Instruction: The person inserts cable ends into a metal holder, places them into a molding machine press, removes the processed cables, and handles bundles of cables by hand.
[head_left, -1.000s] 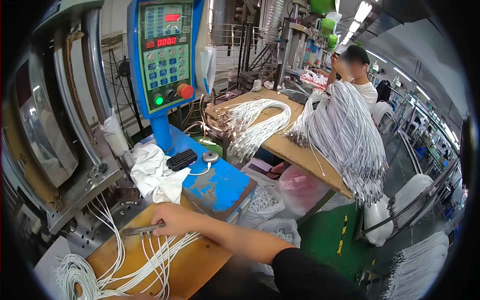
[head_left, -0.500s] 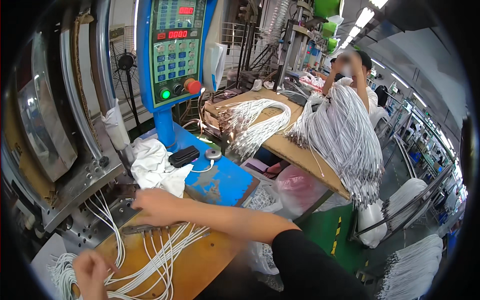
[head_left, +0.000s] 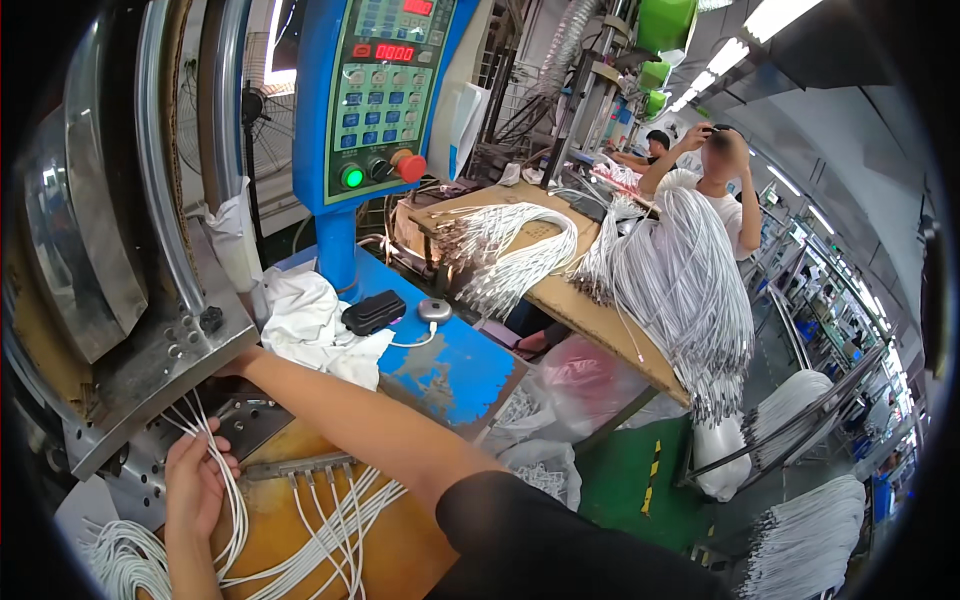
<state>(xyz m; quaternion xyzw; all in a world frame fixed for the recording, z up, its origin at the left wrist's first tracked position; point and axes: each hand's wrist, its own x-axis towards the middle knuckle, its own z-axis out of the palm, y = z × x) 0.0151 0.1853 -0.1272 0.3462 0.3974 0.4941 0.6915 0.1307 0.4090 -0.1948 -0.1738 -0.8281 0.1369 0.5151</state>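
My left hand (head_left: pixel 193 482) is at the lower left, its fingers curled around a few white cables (head_left: pixel 237 500) that run up beneath the raised steel plate (head_left: pixel 170 370) of a press. My right arm stretches across to the left, and my right hand (head_left: pixel 236 364) goes in under that plate, where its fingers are hidden. Between my arms, a slotted metal bar (head_left: pixel 300 466) lies on the orange-brown board (head_left: pixel 265 505) with several white cables set into it. More white cables (head_left: pixel 125 560) lie bundled at the lower left.
A blue control box (head_left: pixel 375 110) with a lit green button stands behind. White cloth (head_left: pixel 310 315), a black case (head_left: pixel 374 313) and a small grey round device (head_left: pixel 434 311) rest on the blue table (head_left: pixel 440 375). Cable bundles cover a brown bench (head_left: pixel 600 320); a co-worker (head_left: pixel 722 190) is behind it.
My right hand has moved from above the metal bar to under the press plate. My left hand has risen and taken hold of the cables. The co-worker's head has come up.
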